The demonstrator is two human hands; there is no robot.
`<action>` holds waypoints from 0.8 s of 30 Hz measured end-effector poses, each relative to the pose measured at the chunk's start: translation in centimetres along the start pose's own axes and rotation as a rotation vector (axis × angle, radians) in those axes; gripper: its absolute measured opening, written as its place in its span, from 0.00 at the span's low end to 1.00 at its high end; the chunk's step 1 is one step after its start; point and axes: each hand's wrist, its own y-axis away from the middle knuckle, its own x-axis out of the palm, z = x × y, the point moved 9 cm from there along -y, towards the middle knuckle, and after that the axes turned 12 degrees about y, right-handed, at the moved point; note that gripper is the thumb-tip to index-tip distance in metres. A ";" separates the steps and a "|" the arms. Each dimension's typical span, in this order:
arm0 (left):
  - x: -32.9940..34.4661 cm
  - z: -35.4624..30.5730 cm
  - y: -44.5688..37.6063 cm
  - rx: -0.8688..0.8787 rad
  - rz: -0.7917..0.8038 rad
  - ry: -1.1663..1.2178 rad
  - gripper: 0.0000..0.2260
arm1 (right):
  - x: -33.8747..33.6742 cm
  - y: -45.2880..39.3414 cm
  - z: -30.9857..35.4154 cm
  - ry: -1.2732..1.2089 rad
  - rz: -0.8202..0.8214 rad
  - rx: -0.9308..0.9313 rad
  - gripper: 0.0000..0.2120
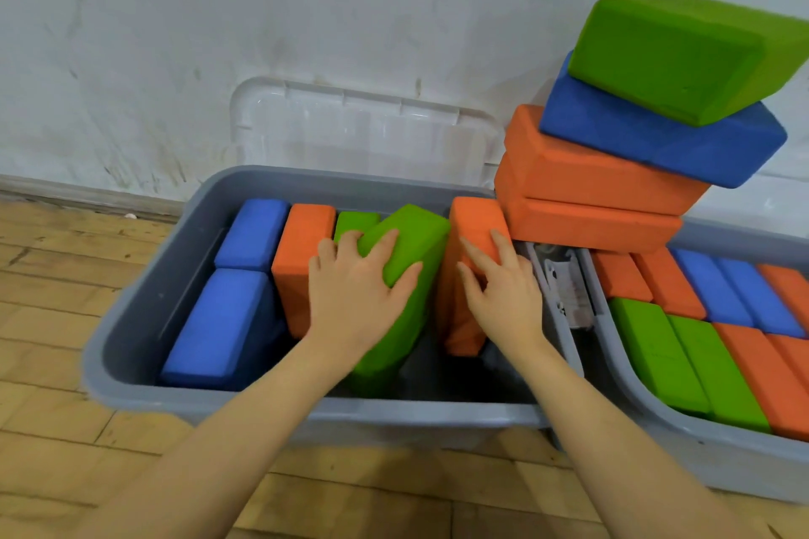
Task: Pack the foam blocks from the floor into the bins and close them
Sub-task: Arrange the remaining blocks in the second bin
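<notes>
A grey bin [131, 319] sits on the wood floor with blue, orange and green foam blocks standing in it. My left hand [354, 289] lies on a tilted green block [416, 232], fingers curled over its top edge. My right hand [503, 289] rests with straight fingers on an upright orange block [475, 217] at the bin's right side. A second grey bin [700, 446] on the right holds a packed layer of blocks. A leaning stack of orange blocks [586, 179], a blue block [665, 144] and a green block [674, 57] sits on the rims between both bins.
A clear lid [363, 127] leans on the white wall behind the left bin. A metal latch with a label [564, 280] shows in the gap between the bins. Wood floor [52, 276] spreads to the left and in front.
</notes>
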 end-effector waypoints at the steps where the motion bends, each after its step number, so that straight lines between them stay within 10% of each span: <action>1: 0.5 -0.4 -0.2 -0.031 -0.001 -0.022 0.26 | 0.4 0.3 0.0 0.004 0.014 0.024 0.17; 9: 9.2 1.2 1.6 -0.249 0.439 -0.105 0.28 | 4.2 1.6 -2.2 -0.033 0.300 0.161 0.24; 17: 12.6 0.8 2.3 0.129 0.798 -0.226 0.37 | 6.8 2.3 -2.1 -0.041 0.548 0.132 0.30; 24: 12.1 0.3 1.9 0.127 0.675 -0.155 0.33 | 5.8 1.8 -1.4 -0.101 0.443 0.130 0.25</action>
